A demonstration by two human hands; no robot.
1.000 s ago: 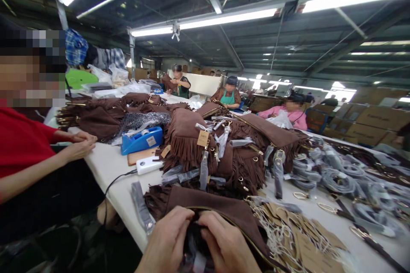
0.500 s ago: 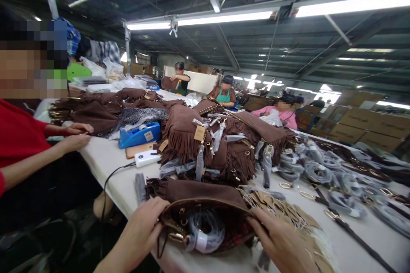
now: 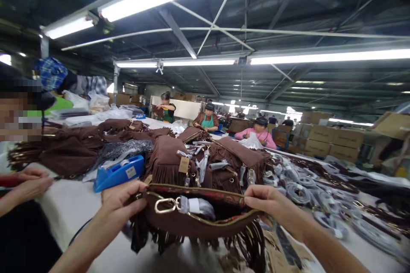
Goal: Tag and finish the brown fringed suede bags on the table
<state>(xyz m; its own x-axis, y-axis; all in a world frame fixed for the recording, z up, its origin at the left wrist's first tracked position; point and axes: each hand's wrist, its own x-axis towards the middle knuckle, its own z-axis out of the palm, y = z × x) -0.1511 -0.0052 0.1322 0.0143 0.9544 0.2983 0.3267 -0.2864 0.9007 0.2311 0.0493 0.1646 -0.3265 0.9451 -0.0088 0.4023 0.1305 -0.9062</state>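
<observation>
A brown fringed handbag (image 3: 192, 227) hangs in front of me above the table, its zippered mouth spread and a red patterned lining showing. My left hand (image 3: 126, 202) pinches the bag's left corner. At the opposite end, my right hand (image 3: 269, 204) grips the rim with thumb and fingers. Inside the opening lies a strap wrapped in clear plastic with a white band (image 3: 196, 207). A gold clasp (image 3: 165, 205) pokes out over the front edge. Fringe dangles from the bag's underside.
Brown fringed bags (image 3: 169, 158) are heaped behind, one bearing a tan tag (image 3: 184, 164). A blue tape dispenser (image 3: 119, 172) stands left. Plastic-wrapped straps (image 3: 297, 192) cover the right side. A co-worker's hands (image 3: 28, 183) are at far left; several people sit beyond.
The bag has been raised off the table and tilted, so its front and hanging fringe now show. Both hands stay on its ends. My view has tipped upward and turned right.
</observation>
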